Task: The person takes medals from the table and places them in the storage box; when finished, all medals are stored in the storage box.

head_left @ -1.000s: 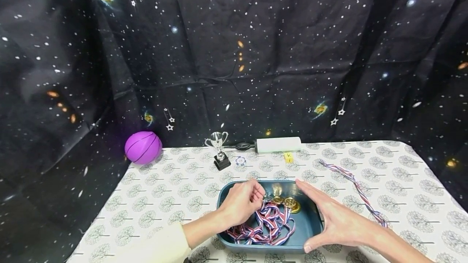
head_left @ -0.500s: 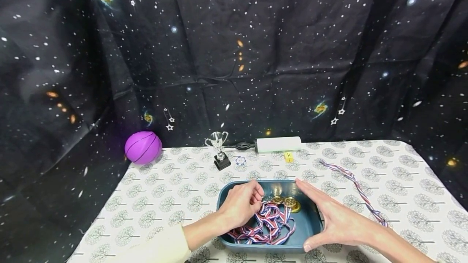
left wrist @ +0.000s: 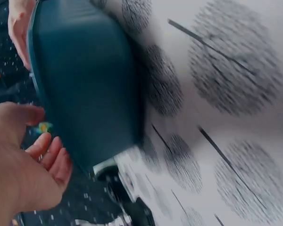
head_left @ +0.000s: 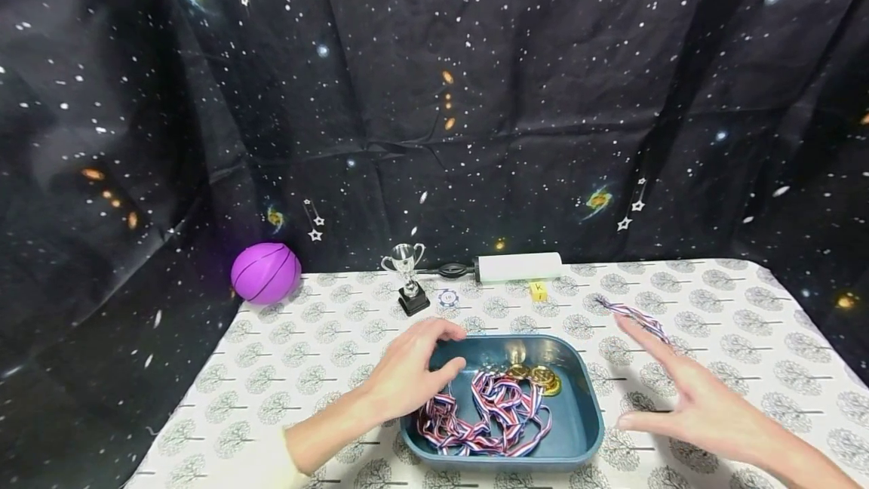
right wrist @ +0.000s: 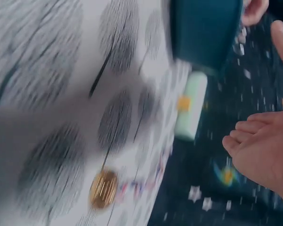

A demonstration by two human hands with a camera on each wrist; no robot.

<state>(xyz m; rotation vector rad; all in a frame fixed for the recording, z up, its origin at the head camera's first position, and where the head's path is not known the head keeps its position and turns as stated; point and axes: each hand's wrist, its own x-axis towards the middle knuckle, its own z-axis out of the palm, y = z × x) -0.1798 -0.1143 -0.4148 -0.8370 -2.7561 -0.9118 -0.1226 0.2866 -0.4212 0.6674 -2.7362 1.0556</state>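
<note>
A purple ball point(head_left: 265, 272) sat at the far left edge of the table point(head_left: 747, 338), with a small silver trophy point(head_left: 408, 278) further right. My left hand point(head_left: 407, 372) hung with loosely spread fingers over the left rim of the blue tray point(head_left: 577, 421), holding nothing. In the tray lay the gold medals point(head_left: 536, 377) and their tangled striped ribbons point(head_left: 492, 417). My right hand point(head_left: 692, 398) hovered flat, fingers straight, right of the tray, near another striped ribbon point(head_left: 634, 314) on the cloth.
</note>
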